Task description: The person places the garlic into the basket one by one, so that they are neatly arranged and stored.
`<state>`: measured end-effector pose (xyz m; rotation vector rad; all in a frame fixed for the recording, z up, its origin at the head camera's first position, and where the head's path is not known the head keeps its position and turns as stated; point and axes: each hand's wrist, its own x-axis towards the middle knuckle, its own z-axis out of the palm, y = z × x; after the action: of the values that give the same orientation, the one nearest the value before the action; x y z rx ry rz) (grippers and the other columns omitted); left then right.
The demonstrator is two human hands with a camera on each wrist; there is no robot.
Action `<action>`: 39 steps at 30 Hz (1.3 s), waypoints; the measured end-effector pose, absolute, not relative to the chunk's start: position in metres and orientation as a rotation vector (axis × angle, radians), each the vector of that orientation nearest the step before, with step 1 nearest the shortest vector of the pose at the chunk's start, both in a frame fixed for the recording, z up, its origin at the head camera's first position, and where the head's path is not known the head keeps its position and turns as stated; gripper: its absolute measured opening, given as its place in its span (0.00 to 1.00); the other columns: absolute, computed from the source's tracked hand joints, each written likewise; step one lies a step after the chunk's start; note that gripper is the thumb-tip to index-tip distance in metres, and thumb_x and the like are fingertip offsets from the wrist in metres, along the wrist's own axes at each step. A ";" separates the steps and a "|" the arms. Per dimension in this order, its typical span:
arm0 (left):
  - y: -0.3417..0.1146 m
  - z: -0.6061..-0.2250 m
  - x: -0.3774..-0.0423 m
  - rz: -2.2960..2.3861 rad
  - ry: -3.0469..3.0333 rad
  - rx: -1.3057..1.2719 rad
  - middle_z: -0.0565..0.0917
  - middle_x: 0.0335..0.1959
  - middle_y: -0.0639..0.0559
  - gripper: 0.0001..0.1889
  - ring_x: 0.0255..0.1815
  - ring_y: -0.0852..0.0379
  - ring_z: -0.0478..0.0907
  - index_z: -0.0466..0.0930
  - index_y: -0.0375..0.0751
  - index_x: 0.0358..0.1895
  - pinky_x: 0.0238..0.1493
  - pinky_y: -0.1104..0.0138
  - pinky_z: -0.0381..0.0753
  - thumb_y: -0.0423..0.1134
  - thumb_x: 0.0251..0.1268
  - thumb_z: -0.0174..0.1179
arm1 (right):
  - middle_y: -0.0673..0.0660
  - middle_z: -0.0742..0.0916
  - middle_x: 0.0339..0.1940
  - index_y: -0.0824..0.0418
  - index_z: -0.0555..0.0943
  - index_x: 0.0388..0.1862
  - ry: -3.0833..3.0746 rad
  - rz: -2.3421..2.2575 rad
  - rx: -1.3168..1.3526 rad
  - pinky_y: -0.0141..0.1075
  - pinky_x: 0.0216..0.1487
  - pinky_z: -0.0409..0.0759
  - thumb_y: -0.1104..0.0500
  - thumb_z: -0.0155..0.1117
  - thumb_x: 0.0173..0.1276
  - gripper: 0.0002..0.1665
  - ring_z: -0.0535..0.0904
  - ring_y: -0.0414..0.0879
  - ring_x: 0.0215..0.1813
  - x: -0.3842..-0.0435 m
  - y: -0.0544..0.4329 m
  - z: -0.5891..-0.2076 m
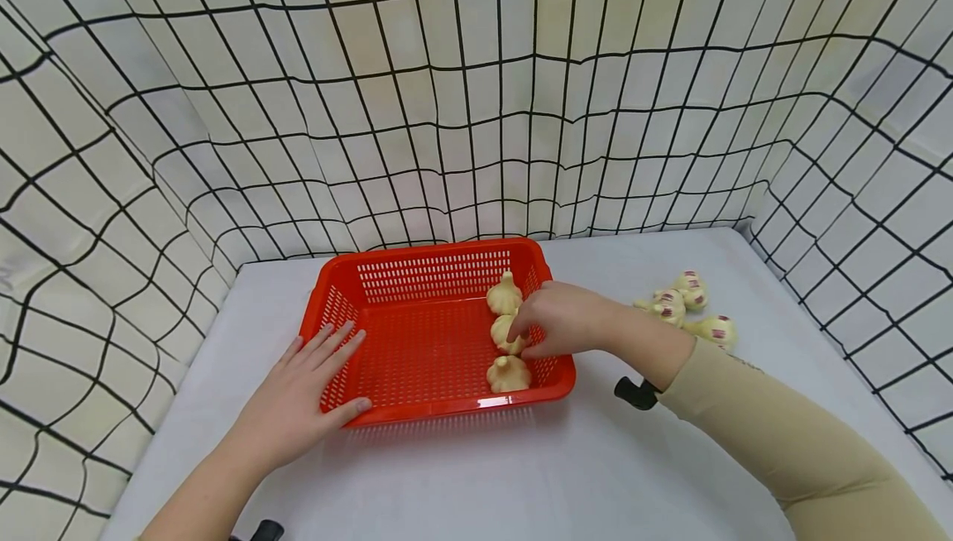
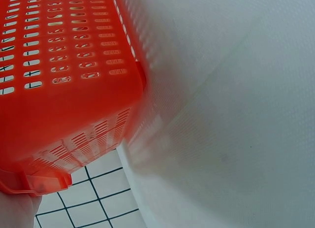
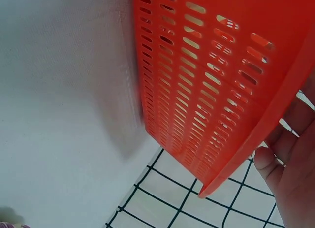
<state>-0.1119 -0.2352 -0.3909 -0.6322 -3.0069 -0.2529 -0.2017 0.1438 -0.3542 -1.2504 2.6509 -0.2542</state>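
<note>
A red plastic basket (image 1: 417, 413) with slotted walls stands on the white table. Inside, along its right side, three pale garlic bulbs lie in a row: a rear bulb (image 1: 505, 296), a middle bulb (image 1: 506, 334) and a front bulb (image 1: 510, 375). My right hand (image 1: 558, 319) reaches over the right rim, its fingers curled about the middle bulb and partly covering it. My left hand (image 1: 301, 396) rests over the basket's front left corner with fingers spread and straight. In the right wrist view, the basket wall (image 3: 197, 90) hides the bulbs' tops.
Right of the basket, several garlic bulbs (image 1: 691, 289) with purple marks lie grouped on the table (image 1: 462, 483), partly behind my right forearm. A black wire grid (image 1: 476, 111) over white cloth encloses the table at the back and both sides.
</note>
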 end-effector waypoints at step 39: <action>-0.235 -0.391 -0.112 -0.256 -3.003 -0.631 0.56 0.79 0.46 0.47 0.78 0.38 0.51 0.56 0.50 0.79 0.78 0.49 0.32 0.65 0.60 0.62 | 0.43 0.85 0.45 0.44 0.87 0.50 2.829 -0.570 -0.909 0.38 0.44 0.80 0.52 0.73 0.63 0.15 0.78 0.43 0.44 -0.218 0.246 -0.340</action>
<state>-0.1123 -0.2353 -0.3911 -0.6305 -3.0026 -0.2563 -0.2179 0.2464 -0.3398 -0.9088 2.8290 -0.5696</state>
